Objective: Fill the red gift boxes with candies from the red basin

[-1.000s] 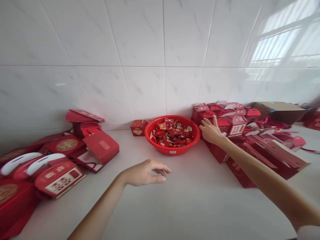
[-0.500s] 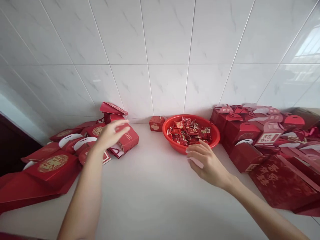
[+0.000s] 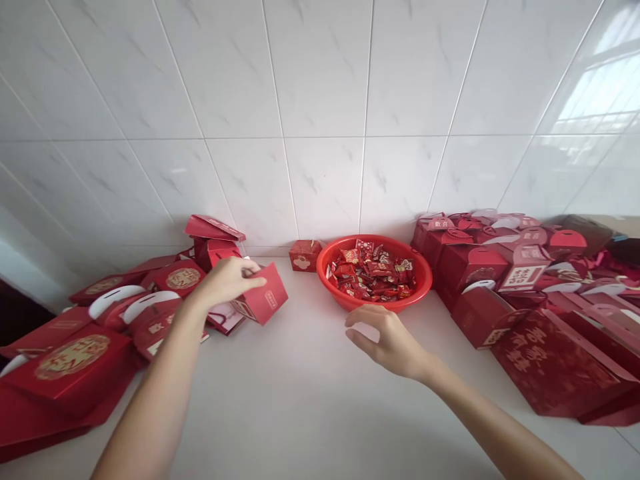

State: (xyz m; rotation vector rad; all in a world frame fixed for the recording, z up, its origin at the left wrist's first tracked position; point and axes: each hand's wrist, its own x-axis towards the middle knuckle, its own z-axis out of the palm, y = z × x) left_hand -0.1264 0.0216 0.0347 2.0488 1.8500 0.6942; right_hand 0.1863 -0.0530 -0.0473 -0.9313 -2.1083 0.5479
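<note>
My left hand (image 3: 231, 283) is closed on the upper edge of a small red paper box (image 3: 269, 299), which tilts above the left part of the white tabletop (image 3: 280, 400). Below and behind that box lies a red and white gift bag (image 3: 226, 317), partly covered. My right hand (image 3: 385, 339) hovers over the tabletop just in front of a red plastic basin (image 3: 327, 288). Its fingers are curved, with thumb and forefinger apart and nothing between them. Inside the basin is a heap of red-wrapped sweets (image 3: 379, 268).
A small red cube box (image 3: 305, 255) stands by the tiled wall (image 3: 320, 180), left of the basin. Folded red boxes (image 3: 75, 360) with gold emblems crowd the left side. On the right are many upright red gift boxes (image 3: 480, 267) and a large red bag (image 3: 540, 360).
My left hand has come down, gripped the small red box and lifted it into a tilt. My right hand has shifted left and slightly down, away from the basin's rim. The view has moved slightly.
</note>
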